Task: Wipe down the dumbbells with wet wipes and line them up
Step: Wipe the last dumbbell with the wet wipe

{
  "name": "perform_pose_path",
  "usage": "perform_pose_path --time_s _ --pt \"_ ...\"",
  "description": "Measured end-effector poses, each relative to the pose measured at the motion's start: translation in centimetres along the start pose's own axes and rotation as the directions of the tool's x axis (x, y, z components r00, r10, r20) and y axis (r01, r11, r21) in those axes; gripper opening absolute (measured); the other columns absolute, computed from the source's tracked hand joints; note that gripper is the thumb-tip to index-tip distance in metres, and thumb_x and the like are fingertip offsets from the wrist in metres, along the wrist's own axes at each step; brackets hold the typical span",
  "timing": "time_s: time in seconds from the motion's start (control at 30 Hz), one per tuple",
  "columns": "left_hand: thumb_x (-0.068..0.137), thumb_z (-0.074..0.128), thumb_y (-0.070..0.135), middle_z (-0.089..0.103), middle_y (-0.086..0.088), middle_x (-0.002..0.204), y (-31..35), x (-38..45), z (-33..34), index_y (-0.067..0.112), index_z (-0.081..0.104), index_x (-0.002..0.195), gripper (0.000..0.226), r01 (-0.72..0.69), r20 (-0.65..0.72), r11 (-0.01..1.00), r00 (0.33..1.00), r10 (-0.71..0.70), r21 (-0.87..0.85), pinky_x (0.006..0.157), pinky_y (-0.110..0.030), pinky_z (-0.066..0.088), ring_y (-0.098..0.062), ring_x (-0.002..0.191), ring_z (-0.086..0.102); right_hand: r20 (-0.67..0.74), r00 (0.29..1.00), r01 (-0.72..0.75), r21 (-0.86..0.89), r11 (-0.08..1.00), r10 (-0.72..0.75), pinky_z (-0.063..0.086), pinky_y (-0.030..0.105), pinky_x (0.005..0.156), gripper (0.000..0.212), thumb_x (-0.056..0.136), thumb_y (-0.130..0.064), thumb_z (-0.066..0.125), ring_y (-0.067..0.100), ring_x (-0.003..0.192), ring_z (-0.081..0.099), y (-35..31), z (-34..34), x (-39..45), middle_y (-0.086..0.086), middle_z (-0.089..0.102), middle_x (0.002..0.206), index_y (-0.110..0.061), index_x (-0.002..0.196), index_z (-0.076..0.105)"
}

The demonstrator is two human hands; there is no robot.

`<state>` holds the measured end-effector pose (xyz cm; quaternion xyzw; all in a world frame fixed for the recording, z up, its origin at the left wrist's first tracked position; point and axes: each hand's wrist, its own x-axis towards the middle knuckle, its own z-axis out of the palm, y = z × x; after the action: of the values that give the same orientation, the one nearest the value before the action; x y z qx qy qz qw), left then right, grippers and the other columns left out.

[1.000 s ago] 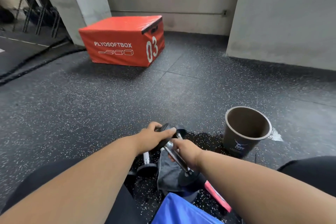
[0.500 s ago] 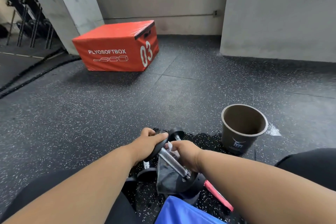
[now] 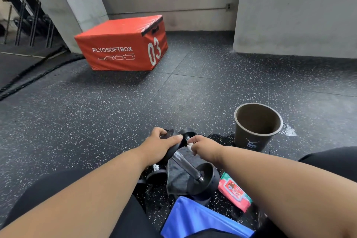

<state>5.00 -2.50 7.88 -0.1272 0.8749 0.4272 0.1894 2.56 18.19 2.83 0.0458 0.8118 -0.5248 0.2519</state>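
Observation:
A black dumbbell with a steel handle is tilted over a grey cloth in front of my legs. My left hand grips its far head. My right hand pinches a white wet wipe against the top of the handle. The near head hangs low. A second dumbbell lies just behind, and another dumbbell lies on the floor under my left wrist. A red pack of wet wipes lies by my right forearm.
A dark paper cup stands on the rubber floor at the right, with a wet patch beside it. An orange plyo box sits further off at the left. Blue fabric lies near my lap. Concrete walls stand behind.
My right hand has slid up the handle from its lower part to the top near the far head, baring the steel bar. The left hand keeps its hold.

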Motion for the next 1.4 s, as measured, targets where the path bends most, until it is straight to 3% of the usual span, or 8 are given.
perform_pose_path --time_s 0.23,0.43,0.63,0.83,0.97,1.13,1.3,1.4 --pt "0.086 0.076 0.076 0.067 -0.006 0.124 0.2 0.0 -0.6 0.032 0.045 0.132 0.071 0.003 0.025 1.0 1.0 -0.003 -0.004 0.073 -0.034 0.048 -0.023 0.1 0.068 0.037 0.999 -0.028 0.026 0.999 0.027 0.041 0.027 0.057 0.042 0.09 -0.005 0.048 0.022 0.071 0.062 0.2 -0.1 -0.2 0.013 0.065 0.098 -0.02 0.129 0.054" --pt "0.086 0.074 0.078 0.069 -0.007 0.122 0.3 0.2 -1.0 0.034 0.046 0.126 0.066 0.016 0.045 1.0 0.999 -0.017 0.016 0.075 -0.036 0.049 -0.025 0.097 0.069 0.0 1.0 -0.016 -0.008 1.0 0.016 0.046 0.03 0.062 0.041 0.094 -0.005 0.042 0.022 0.081 0.067 0.1 0.0 -0.1 0.022 0.07 0.119 -0.017 0.131 0.054" --pt "0.094 0.071 0.069 0.064 -0.002 0.115 1.6 -0.3 -0.9 0.029 0.047 0.131 0.06 0.004 0.035 0.997 0.999 -0.006 0.079 0.072 -0.034 0.045 -0.018 0.095 0.064 0.041 0.997 0.063 0.028 0.998 -0.064 0.061 0.049 0.097 0.024 0.102 -0.011 0.051 0.025 0.098 0.066 -0.5 0.5 0.2 0.008 0.067 0.116 -0.022 0.12 0.062" --pt "0.092 0.074 0.067 0.07 -0.008 0.12 1.4 0.2 -0.2 0.028 0.049 0.127 0.059 -0.008 0.015 1.0 1.0 0.008 0.002 0.073 -0.036 0.047 -0.021 0.093 0.065 0.121 0.982 0.163 -0.14 0.977 -0.147 0.048 0.034 0.072 0.025 0.089 -0.009 0.054 0.018 0.075 0.057 -1.1 1.8 -0.5 0.0 0.064 0.083 -0.025 0.104 0.066" --pt "0.094 0.072 0.068 0.069 -0.007 0.118 1.1 0.3 -0.7 0.027 0.049 0.129 0.059 0.0 0.013 1.0 1.0 0.0 0.007 0.071 -0.036 0.045 -0.02 0.089 0.062 0.143 0.978 0.182 -0.246 0.952 -0.15 0.056 0.032 0.079 0.04 0.079 -0.023 0.07 0.016 0.085 0.069 -1.1 1.8 -0.5 -0.001 0.069 0.103 -0.033 0.117 0.062" --pt "0.092 0.071 0.072 0.071 -0.007 0.117 0.8 0.8 -0.8 0.029 0.05 0.126 0.059 -0.004 0.021 1.0 1.0 0.004 0.005 0.074 -0.037 0.046 -0.021 0.093 0.065 0.197 0.957 0.273 -0.349 0.896 -0.214 0.05 0.034 0.067 0.063 0.075 -0.02 0.075 0.016 0.073 0.058 -0.2 2.1 -0.1 0.004 0.063 0.091 -0.036 0.132 0.054" --pt "0.093 0.07 0.071 0.071 -0.008 0.117 0.7 1.3 -0.9 0.03 0.05 0.125 0.056 -0.008 0.04 1.0 0.999 0.007 0.005 0.078 -0.039 0.048 -0.023 0.094 0.067 0.192 0.957 0.268 -0.298 0.916 -0.218 0.057 0.036 0.076 0.064 0.08 -0.022 0.077 0.016 0.077 0.063 0.3 2.4 -0.1 0.008 0.069 0.107 -0.036 0.137 0.053" --pt "0.093 0.07 0.071 0.072 -0.008 0.115 0.8 1.3 -1.0 0.03 0.05 0.125 0.056 -0.006 0.043 1.0 0.999 0.005 0.014 0.077 -0.038 0.048 -0.023 0.091 0.066 0.216 0.955 0.258 -0.252 0.933 -0.206 0.053 0.031 0.065 0.068 0.085 -0.008 0.072 0.014 0.072 0.061 0.3 2.1 -0.1 0.006 0.067 0.103 -0.035 0.143 0.049"
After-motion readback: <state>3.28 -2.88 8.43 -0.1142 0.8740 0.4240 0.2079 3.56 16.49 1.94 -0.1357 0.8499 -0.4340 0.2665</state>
